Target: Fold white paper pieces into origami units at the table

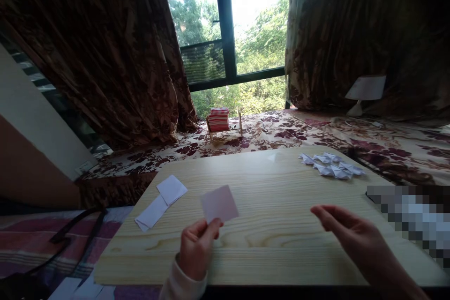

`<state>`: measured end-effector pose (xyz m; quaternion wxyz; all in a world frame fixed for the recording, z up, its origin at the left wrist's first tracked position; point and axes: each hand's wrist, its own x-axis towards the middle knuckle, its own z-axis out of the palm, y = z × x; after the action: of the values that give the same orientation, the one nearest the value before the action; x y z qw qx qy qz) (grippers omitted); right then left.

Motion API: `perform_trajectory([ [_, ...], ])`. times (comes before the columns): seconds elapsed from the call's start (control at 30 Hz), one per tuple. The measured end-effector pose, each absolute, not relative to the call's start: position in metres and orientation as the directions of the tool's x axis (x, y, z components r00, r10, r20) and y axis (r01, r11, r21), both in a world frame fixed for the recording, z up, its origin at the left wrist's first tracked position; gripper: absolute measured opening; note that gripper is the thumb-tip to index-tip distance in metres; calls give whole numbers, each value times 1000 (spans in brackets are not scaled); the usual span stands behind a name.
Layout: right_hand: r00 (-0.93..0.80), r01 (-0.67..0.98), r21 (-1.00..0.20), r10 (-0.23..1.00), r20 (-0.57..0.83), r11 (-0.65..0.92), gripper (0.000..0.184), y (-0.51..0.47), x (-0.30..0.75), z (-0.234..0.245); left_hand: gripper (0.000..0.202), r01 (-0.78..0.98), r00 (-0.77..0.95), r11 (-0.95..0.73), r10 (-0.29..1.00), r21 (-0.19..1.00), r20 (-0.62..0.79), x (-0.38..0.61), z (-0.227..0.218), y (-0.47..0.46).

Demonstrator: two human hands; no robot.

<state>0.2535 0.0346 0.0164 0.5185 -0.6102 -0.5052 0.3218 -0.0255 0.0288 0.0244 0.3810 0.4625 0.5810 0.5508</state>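
My left hand (pixel 196 246) pinches the lower corner of a small square sheet of pale paper (pixel 220 203) and holds it up above a light wooden board (pixel 267 183). My right hand (pixel 351 234) hovers over the board to the right, its fingers stretched out toward the sheet and holding nothing. A short stack of white paper squares (pixel 162 200) lies on the board's left side. Several folded white paper pieces (pixel 332 165) lie grouped near the board's far right corner.
The board rests on a floral bedspread (pixel 281 131). A small wooden stand with a red striped item (pixel 221 122) sits by the window. Dark curtains hang left and right. A black strap (pixel 75 227) lies at the left. More white sheets (pixel 75 288) sit below the board.
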Motion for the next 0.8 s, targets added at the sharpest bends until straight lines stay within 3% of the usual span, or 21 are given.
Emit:
perform_trajectory([
  [0.1,15,259,-947,979,202,191,36,35,226,31,35,68,-69,-17,997,998,22,0,21,27],
  [0.23,-246,87,-984,960,130,155,36,39,192,33,30,66,124,19,992,998,-27,27,27,22],
  [0.37,-257,-63,-993,960,108,95,32,40,192,20,40,63,221,60,973,996,-72,28,29,24],
  [0.47,-257,-63,-990,957,138,126,31,38,197,16,48,17,207,128,970,992,-129,27,20,27],
  [0.67,-274,43,-928,898,345,369,20,33,199,16,48,-132,226,169,964,977,-136,30,5,27],
  [0.8,-315,30,-873,833,455,487,26,32,198,12,44,-226,246,200,959,953,-143,28,5,28],
])
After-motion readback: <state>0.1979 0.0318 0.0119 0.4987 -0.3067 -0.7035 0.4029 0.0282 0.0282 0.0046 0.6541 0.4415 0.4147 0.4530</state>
